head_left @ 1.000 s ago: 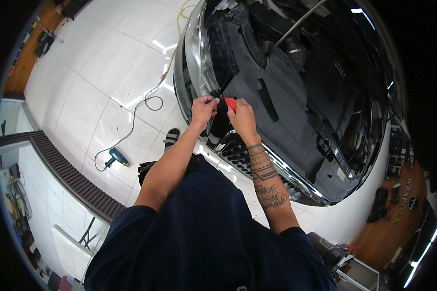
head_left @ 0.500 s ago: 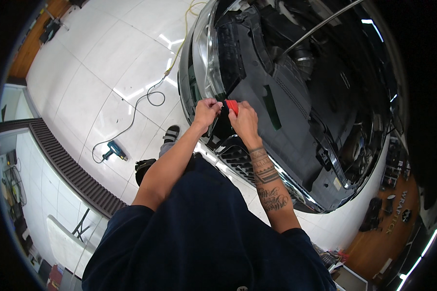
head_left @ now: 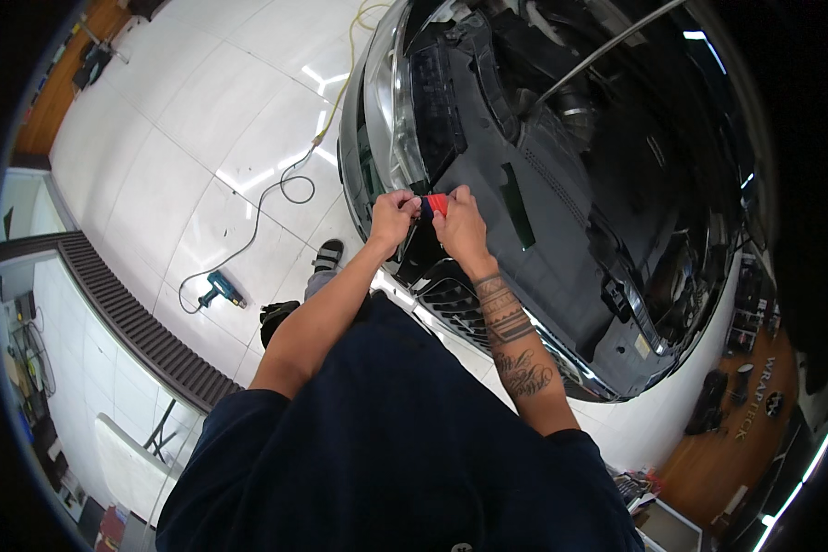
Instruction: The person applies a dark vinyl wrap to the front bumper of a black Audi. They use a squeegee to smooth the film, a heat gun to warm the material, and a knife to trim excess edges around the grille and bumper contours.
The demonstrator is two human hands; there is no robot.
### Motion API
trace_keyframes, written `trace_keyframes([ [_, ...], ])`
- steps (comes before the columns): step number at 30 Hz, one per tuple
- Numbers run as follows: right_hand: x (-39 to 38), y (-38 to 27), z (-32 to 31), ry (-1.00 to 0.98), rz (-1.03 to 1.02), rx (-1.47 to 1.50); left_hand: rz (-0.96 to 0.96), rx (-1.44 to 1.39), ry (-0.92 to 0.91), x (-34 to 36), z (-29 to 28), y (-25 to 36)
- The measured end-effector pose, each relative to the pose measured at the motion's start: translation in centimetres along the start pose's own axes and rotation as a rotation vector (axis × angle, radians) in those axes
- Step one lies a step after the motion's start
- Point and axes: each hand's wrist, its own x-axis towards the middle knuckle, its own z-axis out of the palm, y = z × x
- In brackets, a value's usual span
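Over the front corner of a black car, my right hand (head_left: 461, 228) grips a red squeegee (head_left: 438, 201) with a dark edge facing left. My left hand (head_left: 393, 221) is closed in a pinch, its fingertips against or right beside that dark edge. Whatever lies between those fingertips is too small to make out. Just beyond my hands is the clear headlight (head_left: 384, 120), and the grille (head_left: 455, 308) curves away nearer to me on the right. A narrow dark green strip (head_left: 517, 204) lies on the black engine-bay cover (head_left: 561, 248), right of my right hand.
A metal prop rod (head_left: 607, 48) crosses above the engine bay. On the white tiled floor (head_left: 202, 101) at left lies a teal heat gun (head_left: 221, 290), its grey cable joined to a yellow cord (head_left: 338, 97). My sandalled foot (head_left: 328, 255) stands beside the bumper.
The red squeegee has turned, and its dark edge now shows toward my left fingers. Both hands have shifted only slightly and sit closer together at the tool.
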Motion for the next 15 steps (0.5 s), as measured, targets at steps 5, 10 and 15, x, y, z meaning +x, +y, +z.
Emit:
trace_keyframes([
  [5,-0.8,2.5,-1.7,-0.181,-0.076,0.163,-0.038,-0.116,0.012,-0.3,-0.3,0.4],
  [10,-8.5,6.6,-3.8,-0.022,0.421,0.751,-0.091,-0.149,0.011,-1.2,-1.9,-1.5],
  [15,-10.9,4.7,-4.3,0.029,0.344,0.469,-0.159,0.015,-0.027,-3.6,-0.5,-2.5],
])
